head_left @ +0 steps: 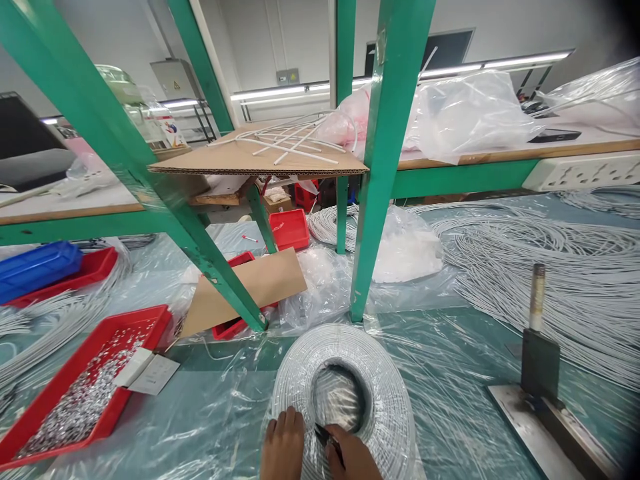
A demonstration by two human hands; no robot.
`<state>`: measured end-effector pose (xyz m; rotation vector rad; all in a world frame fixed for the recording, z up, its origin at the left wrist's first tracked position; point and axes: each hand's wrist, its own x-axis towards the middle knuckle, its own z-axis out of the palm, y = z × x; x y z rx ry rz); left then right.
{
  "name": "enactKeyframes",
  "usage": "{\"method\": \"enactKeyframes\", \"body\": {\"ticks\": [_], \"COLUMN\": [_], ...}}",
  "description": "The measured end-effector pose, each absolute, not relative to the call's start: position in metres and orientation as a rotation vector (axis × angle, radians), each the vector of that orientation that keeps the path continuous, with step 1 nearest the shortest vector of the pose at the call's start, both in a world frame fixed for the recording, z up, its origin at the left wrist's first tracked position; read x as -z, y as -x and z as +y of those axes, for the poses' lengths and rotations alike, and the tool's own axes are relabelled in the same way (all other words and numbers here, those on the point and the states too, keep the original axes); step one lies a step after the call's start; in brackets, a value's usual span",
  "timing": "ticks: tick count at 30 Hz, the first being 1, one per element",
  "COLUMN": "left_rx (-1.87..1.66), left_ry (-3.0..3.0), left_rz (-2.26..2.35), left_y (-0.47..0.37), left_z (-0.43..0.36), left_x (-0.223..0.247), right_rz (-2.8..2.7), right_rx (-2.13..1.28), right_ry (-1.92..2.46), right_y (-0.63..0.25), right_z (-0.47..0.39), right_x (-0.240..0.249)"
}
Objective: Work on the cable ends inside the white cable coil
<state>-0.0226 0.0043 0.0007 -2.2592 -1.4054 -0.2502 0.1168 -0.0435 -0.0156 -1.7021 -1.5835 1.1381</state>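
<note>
At the far left, the red tray (116,408) stood slanted on the bench (215,407), its small shiny parts (83,400) held in by the raised walls, probably to stop them scattering. A pale card (154,375) lay over its right edge, perhaps as a label.

Your left hand (283,445) lay on the near left side of the wrapped coil (390,393), likely to steady it; whether that grip had closed on anything, you could not tell from this view. Your right hand (353,457) had its grip closed around a dark tool (325,437), its tip pointing left at the coil's inner edge, an angle that seemed to favour precise work there. Farther right, loose cable loops (555,253) lay spread wide, perhaps to avoid tangles, and a metal fixture (540,363) stood on its flat plate, which likely kept it stable.

The coil was at the near middle of the bench, lying flat just nearer than the green post (373,200). It looked pale grey, thick and ring-shaped, tightly wound, with glossy, wrinkled clear film catching the light around its round central hole.
</note>
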Motion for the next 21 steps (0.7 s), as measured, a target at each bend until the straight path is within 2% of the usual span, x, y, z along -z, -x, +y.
{"method": "enactKeyframes", "body": {"ticks": [3,13,15,18,21], "left_rx": [0.231,0.749,0.744,0.553,0.557], "left_ry": [2.204,2.358,2.509,2.847,2.873], "left_rz": [-1.290,-0.971,-1.094,-1.461,-1.783], "left_y": [0.022,0.046,0.046,0.045,0.041], "left_z": [0.004,0.014,0.012,0.007,0.000], "left_x": [-0.001,0.006,0.006,0.008,0.012], "right_rz": [-1.612,-1.624,-1.642,-1.645,-1.621], "right_rx": [-1.133,-1.061,-1.049,-1.038,-1.028], "right_ry": [1.727,1.748,1.746,1.728,1.664], "right_y": [-0.115,-0.105,-0.104,-0.103,-0.102], "right_z": [-0.044,-0.048,-0.048,-0.047,-0.048], "right_x": [0.010,0.033,0.038,0.043,0.049]}}
